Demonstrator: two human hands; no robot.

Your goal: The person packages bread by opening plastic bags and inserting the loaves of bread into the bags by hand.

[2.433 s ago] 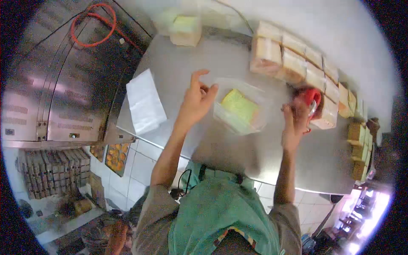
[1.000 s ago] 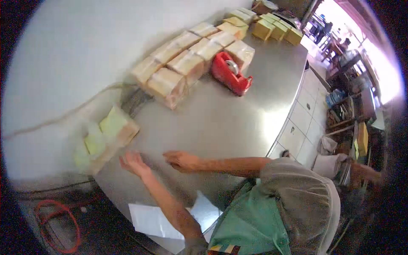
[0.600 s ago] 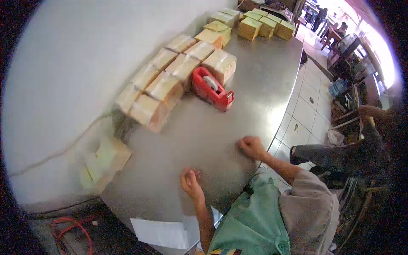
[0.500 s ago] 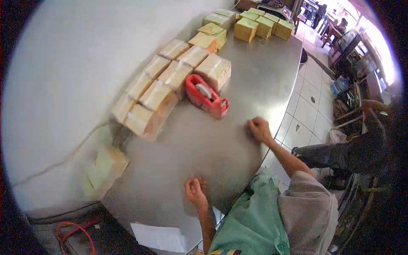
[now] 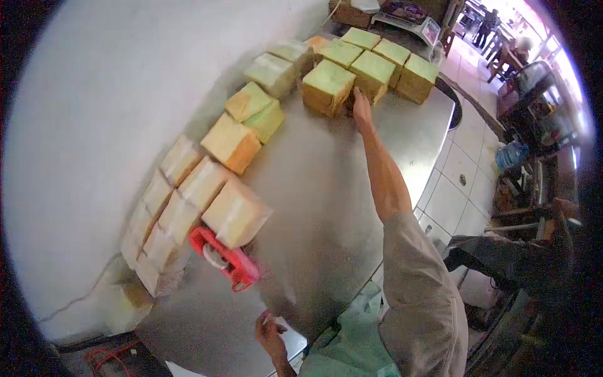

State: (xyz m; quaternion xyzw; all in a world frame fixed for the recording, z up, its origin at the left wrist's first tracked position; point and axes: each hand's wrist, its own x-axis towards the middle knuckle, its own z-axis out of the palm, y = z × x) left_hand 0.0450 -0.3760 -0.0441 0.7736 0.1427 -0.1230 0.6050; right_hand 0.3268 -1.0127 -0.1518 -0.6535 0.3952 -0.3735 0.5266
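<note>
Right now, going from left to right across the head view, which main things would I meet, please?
Red hose, tape dispenser, left hand, front loaf of the green-topped group, right hand, blue bottle.

Bakery workroom; square loaves (image 5: 328, 81) on a metal table (image 5: 308, 182)

Wrapped loaves (image 5: 235, 213) sit in rows on the bench (image 5: 301, 188), along its left edge, by the wall (image 5: 113, 113). The tape dispenser (image 5: 224, 257) lies right next to them, on the near side. Six loaves (image 5: 328, 87) stand in a bunch near the far edge. The scale (image 5: 411, 26) is behind that bunch.
</note>
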